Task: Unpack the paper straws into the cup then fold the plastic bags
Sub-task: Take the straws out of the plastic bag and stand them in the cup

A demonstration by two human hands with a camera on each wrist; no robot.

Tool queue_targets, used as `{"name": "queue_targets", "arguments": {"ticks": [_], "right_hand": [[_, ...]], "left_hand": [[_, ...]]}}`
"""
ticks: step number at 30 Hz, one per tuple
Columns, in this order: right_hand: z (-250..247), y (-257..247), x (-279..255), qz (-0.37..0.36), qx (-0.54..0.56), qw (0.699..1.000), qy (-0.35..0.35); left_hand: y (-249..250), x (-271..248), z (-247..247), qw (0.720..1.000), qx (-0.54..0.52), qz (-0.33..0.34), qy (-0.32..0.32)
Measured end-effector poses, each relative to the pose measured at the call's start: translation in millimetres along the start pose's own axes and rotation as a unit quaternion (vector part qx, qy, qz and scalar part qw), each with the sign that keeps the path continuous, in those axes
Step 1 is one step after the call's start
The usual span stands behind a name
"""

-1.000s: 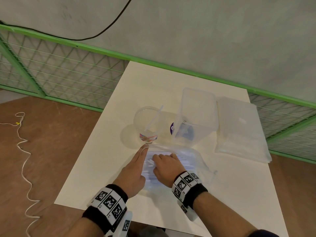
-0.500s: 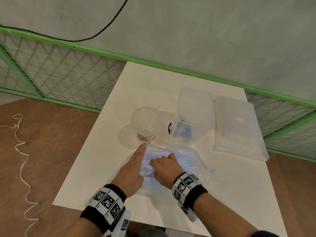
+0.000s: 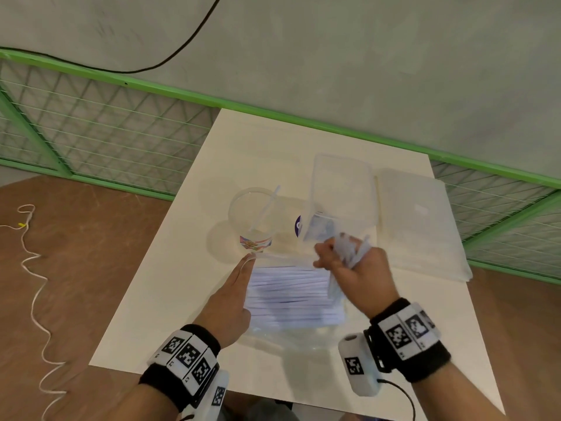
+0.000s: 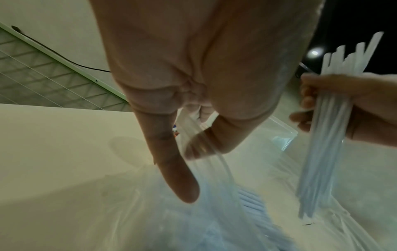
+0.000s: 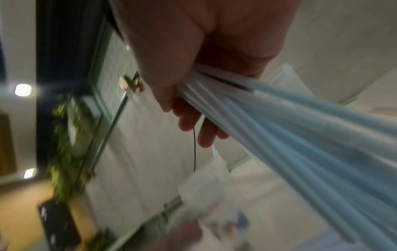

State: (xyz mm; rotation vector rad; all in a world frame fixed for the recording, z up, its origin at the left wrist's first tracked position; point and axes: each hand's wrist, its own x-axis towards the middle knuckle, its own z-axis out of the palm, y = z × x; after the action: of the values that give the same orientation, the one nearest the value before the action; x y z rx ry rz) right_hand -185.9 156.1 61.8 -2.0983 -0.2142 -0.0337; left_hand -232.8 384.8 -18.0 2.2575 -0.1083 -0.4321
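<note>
Head view: even, soft indoor light from above; my table (image 3: 188, 293) reads bright cream, nearly washed out at its far edge toward 12 o'clock. The cup (image 3: 254, 214) throws a faint round shadow toward 9 o'clock. My right hand (image 3: 355, 265) and the straws (image 3: 349, 250) it grips are smeared by motion; my left hand (image 3: 230, 302) is sharp. The green rail bows from wide-angle distortion.

Left wrist view: dimmer, warm cast; my palm fills 12 o'clock, soft and out of focus. A ceiling lamp (image 4: 314, 53) glares at 2 o'clock against black.

Right wrist view: heavy motion blur throughout, worst at 6 to 9 o'clock; two lamps flare at 9 o'clock.
</note>
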Motion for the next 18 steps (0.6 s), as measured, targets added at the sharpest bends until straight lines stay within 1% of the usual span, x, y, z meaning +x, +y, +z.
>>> {"name": "queue_targets", "arguments": {"ticks": [2,4,5,6,7,9,11,13,16,18], "right_hand": [[-4.4,-11.7,1.6,0.034,0.125,0.990,0.054],[3.8,-9.3,0.4,0.072,0.207,0.973,0.075],[11.0,-5.2,-2.3,0.095,0.227,0.966,0.078],[18.6,2.3,-5.4,0.114,0.223,0.965,0.076],[24.7,12.7,-8.3,0.126,0.192,0.971,0.071],[30.4,28.8,-14.0,0.133,0.113,0.983,0.054],[29.3,38.2,-18.1,0.123,0.077,0.989,0.034],[25.6,41.3,-19.9,0.119,0.055,0.991,0.022],[19.7,39.2,-17.2,0.144,0.035,0.989,0.014],[13.7,32.0,-11.6,0.139,0.002,0.990,0.001]], "left_hand": [[-0.5,1.2,0.5,1.000,0.001,0.002,-0.003],[-0.1,1.9,0.8,1.000,-0.002,0.000,-0.005],[0.0,2.2,0.7,1.000,-0.004,-0.001,-0.005],[-0.1,2.4,0.4,1.000,-0.005,0.000,-0.005],[-0.5,2.4,0.2,1.000,-0.006,0.001,-0.004],[-1.1,2.0,-0.2,1.000,-0.010,0.002,-0.005],[-0.9,1.5,-0.3,1.000,-0.013,0.003,-0.005],[-0.3,1.1,0.1,1.000,-0.015,0.003,-0.005],[0.3,0.4,0.0,1.000,-0.015,-0.001,-0.007],[-0.1,0.8,-0.3,1.000,-0.016,-0.002,-0.008]]}}
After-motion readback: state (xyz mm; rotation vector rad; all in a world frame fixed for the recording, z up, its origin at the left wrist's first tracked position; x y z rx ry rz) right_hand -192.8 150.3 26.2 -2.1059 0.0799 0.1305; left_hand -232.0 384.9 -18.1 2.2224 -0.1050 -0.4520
